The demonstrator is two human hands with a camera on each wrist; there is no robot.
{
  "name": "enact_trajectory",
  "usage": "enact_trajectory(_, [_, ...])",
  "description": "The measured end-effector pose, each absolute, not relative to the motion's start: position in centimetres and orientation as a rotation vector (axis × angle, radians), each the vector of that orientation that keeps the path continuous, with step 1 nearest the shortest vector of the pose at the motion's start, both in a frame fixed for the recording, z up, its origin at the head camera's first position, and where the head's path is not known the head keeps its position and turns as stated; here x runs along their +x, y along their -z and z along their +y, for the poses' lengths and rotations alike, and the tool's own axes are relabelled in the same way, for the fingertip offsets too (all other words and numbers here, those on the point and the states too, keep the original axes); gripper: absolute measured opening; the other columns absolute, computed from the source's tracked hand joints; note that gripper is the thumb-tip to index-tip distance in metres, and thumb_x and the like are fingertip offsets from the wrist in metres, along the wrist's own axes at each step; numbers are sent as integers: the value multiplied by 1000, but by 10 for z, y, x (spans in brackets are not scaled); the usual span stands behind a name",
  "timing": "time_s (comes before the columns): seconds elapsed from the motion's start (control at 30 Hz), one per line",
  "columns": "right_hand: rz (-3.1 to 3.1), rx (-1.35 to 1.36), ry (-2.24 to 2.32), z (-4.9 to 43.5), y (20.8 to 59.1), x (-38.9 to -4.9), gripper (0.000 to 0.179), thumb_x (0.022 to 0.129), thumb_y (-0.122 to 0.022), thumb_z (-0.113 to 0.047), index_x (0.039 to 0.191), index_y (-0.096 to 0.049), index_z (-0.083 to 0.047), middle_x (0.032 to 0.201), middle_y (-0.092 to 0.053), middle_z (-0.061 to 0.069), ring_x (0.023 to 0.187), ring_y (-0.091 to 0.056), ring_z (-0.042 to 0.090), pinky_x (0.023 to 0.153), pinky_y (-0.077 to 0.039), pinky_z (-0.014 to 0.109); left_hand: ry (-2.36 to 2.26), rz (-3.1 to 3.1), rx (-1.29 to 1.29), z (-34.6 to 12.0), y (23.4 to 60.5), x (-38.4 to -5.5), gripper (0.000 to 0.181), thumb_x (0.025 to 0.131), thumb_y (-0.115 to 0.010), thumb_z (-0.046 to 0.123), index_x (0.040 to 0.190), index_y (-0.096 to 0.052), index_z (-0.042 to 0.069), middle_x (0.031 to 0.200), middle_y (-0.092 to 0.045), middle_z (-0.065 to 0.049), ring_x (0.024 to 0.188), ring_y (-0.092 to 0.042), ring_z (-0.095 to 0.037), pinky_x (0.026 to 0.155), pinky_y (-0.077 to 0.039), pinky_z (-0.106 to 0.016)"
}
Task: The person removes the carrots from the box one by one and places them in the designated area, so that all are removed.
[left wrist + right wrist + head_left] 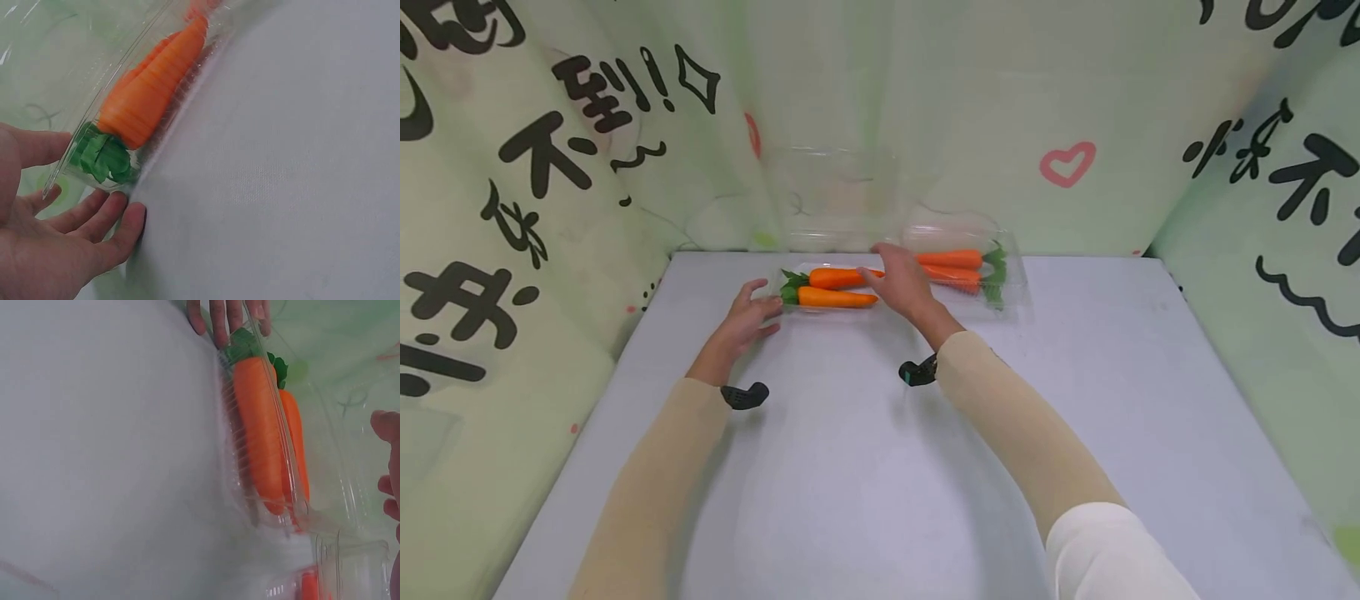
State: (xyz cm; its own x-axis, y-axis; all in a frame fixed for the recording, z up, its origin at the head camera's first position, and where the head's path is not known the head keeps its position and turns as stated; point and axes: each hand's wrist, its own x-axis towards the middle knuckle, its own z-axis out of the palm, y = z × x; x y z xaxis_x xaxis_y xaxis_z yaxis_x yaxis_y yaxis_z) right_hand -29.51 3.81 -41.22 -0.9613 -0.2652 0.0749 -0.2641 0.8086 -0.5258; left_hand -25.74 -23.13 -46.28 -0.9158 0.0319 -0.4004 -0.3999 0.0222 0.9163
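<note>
carrots (837, 297): two pairs, each lying in its own clear plastic box near the far edge of the white table (850, 458)
left hand (747, 321): at the leafy end of the left box (232, 456), fingers spread against the plastic, not really clenched on anything
left box: two carrots side by side, green tops pointing left
clear lid (838, 192): standing up behind that box, super see-through
right hand (906, 283): loose, nothing grasped, up by where the boxes meet; can't tell if it's touching the lid
right box (1018, 287): two more carrots, green tops pointing right
</note>
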Motion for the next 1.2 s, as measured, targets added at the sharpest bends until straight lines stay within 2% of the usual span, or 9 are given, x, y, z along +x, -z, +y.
enact_trajectory(0.23, [2897,-570,834,29,414,-299,54,94,-62,-37,140,-49,-13,146,-48,6,136,-42,27,114,-37,46,-1949,2016,-359,-230,463,-258,68,100,-50,19,155,-9,16,155,-30,-17,137,-40,-31,111,-41,-46])
enact_trajectory(0.43, [2784,-618,878,21,418,-299,53,92,-65,-28,140,-48,-13,143,-50,8,130,-46,26,111,-41,43,-1938,2036,-350,-226,459,-255,72,99,-53,21,155,-8,14,156,-28,-20,136,-41,-31,111,-42,-44])
enact_trajectory(0.6, [2696,-646,897,14,421,-299,54,93,-65,-21,142,-46,-11,140,-52,10,127,-49,28,109,-44,41,-1936,2033,-365,-226,462,-258,82,97,-57,19,155,0,23,161,-16,-16,141,-35,-34,113,-37,-50])
enact_trajectory(0.77, [2671,-655,895,11,423,-297,52,92,-66,-19,140,-48,-10,139,-54,9,126,-50,26,110,-43,40,-1902,2070,-351,-226,466,-259,91,93,-64,18,155,2,32,164,-8,-11,144,-31,-34,113,-36,-51])
enact_trajectory(0.93, [2662,-680,871,9,428,-296,50,92,-66,-18,138,-50,-9,136,-57,8,125,-51,25,111,-42,39,-1890,2091,-330,-224,465,-258,95,91,-67,16,155,1,34,164,-6,-8,145,-28,-34,113,-36,-51])
enact_trajectory(1.2, [2649,-665,859,8,436,-297,47,94,-64,-21,138,-52,-9,135,-57,7,125,-51,24,111,-42,38,-1886,2099,-299,-224,465,-256,94,91,-66,17,155,1,34,164,-9,-7,141,-35,-36,112,-38,-53])
